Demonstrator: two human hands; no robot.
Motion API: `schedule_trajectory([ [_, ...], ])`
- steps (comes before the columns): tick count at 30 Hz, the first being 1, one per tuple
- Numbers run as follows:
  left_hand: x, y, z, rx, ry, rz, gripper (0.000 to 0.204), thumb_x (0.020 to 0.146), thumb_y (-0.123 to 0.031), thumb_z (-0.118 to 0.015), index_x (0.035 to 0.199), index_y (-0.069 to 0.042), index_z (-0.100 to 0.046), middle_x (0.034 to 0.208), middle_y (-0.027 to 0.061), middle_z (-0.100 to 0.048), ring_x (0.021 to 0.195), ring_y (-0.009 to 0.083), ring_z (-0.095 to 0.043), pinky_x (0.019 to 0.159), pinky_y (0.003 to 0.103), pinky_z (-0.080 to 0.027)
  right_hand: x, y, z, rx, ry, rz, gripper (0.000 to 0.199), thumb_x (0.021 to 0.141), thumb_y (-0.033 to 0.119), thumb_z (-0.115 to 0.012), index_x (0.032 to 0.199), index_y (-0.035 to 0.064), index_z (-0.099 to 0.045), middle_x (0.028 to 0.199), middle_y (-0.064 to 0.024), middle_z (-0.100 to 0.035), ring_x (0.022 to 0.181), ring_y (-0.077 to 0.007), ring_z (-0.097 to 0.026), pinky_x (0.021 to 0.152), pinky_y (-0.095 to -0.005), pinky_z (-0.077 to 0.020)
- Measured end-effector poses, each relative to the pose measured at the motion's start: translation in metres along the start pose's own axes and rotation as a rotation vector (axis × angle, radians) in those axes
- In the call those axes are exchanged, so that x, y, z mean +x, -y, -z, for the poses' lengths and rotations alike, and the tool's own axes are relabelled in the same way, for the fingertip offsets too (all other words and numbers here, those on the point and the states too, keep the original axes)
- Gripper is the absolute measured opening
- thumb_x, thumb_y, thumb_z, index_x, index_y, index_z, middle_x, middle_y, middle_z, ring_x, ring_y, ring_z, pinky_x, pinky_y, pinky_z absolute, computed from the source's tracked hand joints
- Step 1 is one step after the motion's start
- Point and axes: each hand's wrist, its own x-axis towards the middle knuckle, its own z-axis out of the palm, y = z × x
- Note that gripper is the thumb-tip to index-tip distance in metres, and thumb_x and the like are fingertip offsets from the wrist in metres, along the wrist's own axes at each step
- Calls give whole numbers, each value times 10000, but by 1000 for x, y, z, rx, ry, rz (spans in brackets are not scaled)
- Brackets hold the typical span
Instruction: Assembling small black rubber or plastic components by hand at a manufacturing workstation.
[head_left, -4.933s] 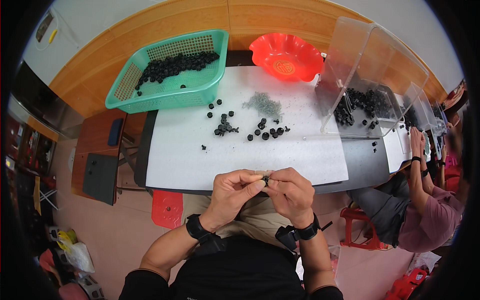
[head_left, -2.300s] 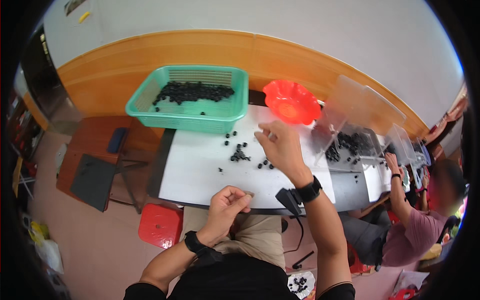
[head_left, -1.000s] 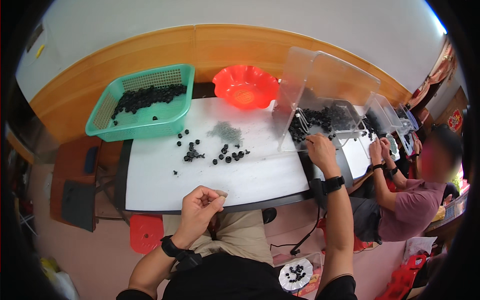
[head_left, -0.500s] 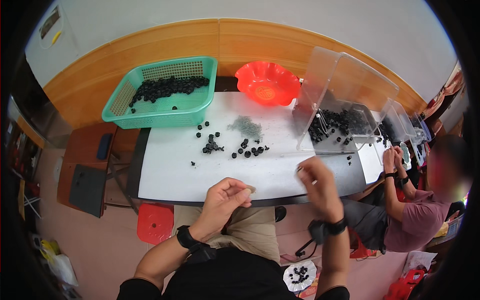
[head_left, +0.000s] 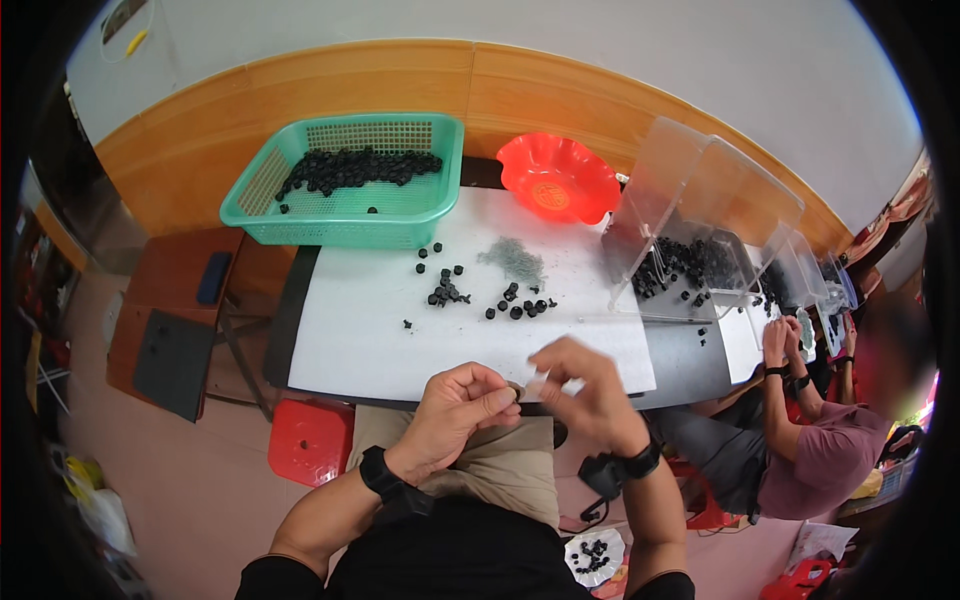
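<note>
My left hand is closed in a pinch over the table's front edge. A small dark piece shows at its thumb and fingertip; its exact kind is too small to tell. Close beside it, my right hand is blurred, its fingers curled in a pinch whose contents I cannot make out. Beyond both hands, small black knob-like parts lie in a loose cluster on the white sheet, with another black group to its right. A pile of thin grey pieces sits behind them.
A green basket with black parts stands back left, a red scalloped bowl behind. To the right, a clear plastic bin lies with black parts. A co-worker sits at right. A red stool is below left.
My right hand has moved left, close to the left hand's fingertips. The left hand keeps its pinch and sits slightly further right. The whole view has shifted a little.
</note>
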Motion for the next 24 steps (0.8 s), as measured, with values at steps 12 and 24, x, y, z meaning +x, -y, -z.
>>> schedule_trajectory([
  [12,-1,1,11,114,-68,-55,147,954,0,-647,1087,50,-683,991,115,-704,894,167,-709,856,305,-617,88,-100,15,-594,-158,-230,178,780,105,-687,935,30,-734,858,-138,-745,811,-337,-711,749,-430,-555],
  [24,-1,1,15,111,-47,-68,154,941,15,-657,1087,59,-683,1019,129,-704,904,177,-713,868,312,-613,107,-91,13,-727,-46,-360,112,744,82,-651,844,64,-699,907,-171,-708,921,-378,-661,833,-468,-522],
])
